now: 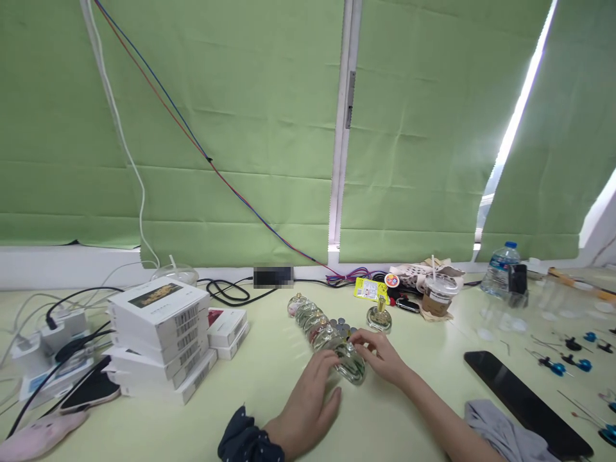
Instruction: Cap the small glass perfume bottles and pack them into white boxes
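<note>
A row of clear, round, glass-like domes (315, 328) runs from the far middle of the table toward me. At the near end is a clear dome (353, 371) with something green showing inside. My left hand (310, 398) reaches its left side, fingertips on the edge and thumb held apart. From the right, my right hand (380, 356) has thumb and fingers pinched at the small knob on top of this dome. Several grey coin-like discs (341, 326) lie just behind the right fingers. Apart from the row stands another clear round piece (379, 317) with a gold-coloured upright part.
White boxes (158, 327) are stacked at left beside chargers and cables (52, 340). Behind are a yellow packet (371, 290), an iced drink cup (439, 296) and a water bottle (500, 273). At right lie a long black slab (524, 401), a grey cloth (500, 427) and blue-black parts (553, 366).
</note>
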`<state>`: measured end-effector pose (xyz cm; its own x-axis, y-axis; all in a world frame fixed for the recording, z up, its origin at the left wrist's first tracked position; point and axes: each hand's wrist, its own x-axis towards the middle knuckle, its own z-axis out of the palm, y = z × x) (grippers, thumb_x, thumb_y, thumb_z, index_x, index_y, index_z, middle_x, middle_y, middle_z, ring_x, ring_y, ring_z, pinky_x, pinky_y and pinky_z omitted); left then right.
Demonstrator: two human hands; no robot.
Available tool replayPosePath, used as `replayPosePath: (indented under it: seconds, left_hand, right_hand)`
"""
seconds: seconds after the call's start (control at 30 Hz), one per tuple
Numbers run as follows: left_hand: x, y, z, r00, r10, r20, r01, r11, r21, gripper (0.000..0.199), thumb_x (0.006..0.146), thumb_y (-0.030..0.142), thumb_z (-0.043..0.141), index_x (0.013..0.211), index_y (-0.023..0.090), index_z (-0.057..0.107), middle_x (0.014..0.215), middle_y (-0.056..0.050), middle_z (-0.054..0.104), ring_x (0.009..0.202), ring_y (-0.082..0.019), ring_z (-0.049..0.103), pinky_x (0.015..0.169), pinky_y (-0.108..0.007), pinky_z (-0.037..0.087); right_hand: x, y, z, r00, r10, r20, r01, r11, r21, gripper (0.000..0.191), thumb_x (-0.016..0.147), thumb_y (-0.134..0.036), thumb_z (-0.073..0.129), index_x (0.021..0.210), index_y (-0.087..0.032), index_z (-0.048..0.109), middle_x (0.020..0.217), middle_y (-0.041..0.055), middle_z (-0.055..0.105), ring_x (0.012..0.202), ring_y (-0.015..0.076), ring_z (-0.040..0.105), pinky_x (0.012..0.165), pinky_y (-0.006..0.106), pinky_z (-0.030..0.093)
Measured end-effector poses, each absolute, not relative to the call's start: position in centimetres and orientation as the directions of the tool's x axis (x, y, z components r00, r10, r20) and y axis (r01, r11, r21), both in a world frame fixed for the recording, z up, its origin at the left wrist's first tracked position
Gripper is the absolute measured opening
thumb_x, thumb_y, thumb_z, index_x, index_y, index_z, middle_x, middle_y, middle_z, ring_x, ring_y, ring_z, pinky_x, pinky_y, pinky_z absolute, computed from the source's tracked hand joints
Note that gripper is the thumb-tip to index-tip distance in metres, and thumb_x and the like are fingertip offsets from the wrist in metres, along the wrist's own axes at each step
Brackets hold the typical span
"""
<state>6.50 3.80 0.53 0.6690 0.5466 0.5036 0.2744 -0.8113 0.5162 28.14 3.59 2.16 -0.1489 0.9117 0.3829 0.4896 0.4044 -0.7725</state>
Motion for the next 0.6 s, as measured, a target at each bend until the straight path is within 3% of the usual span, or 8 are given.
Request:
replayPosePath:
  seconds: [0.17, 0.33, 0.5, 0.6]
  left_hand:
    - [6.5, 4.5, -0.5, 0.599, 0.634, 0.490, 0.337, -0.754, 0.564, 0.054, 0.081, 0.009, 0.051, 0.132, 0.022, 0.036, 0.135, -0.013, 0.042, 0.129, -0.025, 0.039, 0.108, -0.045, 0.036]
    - [6.5, 4.6, -0.6, 0.622, 0.618, 0.480, 0.294, -0.753, 0.588, 0.055, 0.080, 0.011, 0.055, 0.131, 0.022, 0.040, 0.134, -0.013, 0.049, 0.127, -0.027, 0.044, 0.107, -0.047, 0.038]
    - [6.4, 4.5, -0.7, 0.601, 0.662, 0.448, 0.297, -0.706, 0.643, 0.046, 0.083, 0.013, 0.052, 0.128, 0.021, 0.044, 0.127, -0.012, 0.058, 0.118, -0.026, 0.054, 0.101, -0.045, 0.044]
    - [6.5, 4.4, -0.6, 0.589, 0.674, 0.445, 0.299, -0.694, 0.655, 0.042, 0.084, 0.014, 0.051, 0.125, 0.020, 0.046, 0.123, -0.013, 0.060, 0.114, -0.026, 0.056, 0.099, -0.044, 0.046]
  right_hand:
    - [28.3, 3.9, 1.5, -0.187, 0.923, 0.336, 0.459, 0.385, -0.801, 0.026, 0.087, -0.030, 0.043, 0.089, -0.020, 0.067, 0.071, 0.0020, 0.067, 0.059, 0.0148, 0.058, 0.054, 0.024, 0.044]
    - [29.3, 4.9, 0.4, -0.013, 0.920, 0.392, 0.596, 0.322, -0.736, 0.023, 0.084, -0.025, 0.044, 0.092, -0.019, 0.064, 0.068, 0.0030, 0.064, 0.058, 0.0163, 0.058, 0.053, 0.025, 0.044]
    - [29.3, 5.2, -0.2, -0.067, 0.911, 0.406, 0.647, 0.350, -0.678, 0.023, 0.076, -0.017, 0.053, 0.094, -0.022, 0.066, 0.075, 0.0022, 0.061, 0.062, 0.0161, 0.054, 0.061, 0.028, 0.043]
    - [28.9, 5.3, -0.4, -0.084, 0.913, 0.398, 0.654, 0.352, -0.670, 0.017, 0.075, -0.015, 0.055, 0.085, -0.022, 0.067, 0.076, 0.0018, 0.059, 0.064, 0.0162, 0.053, 0.064, 0.029, 0.041]
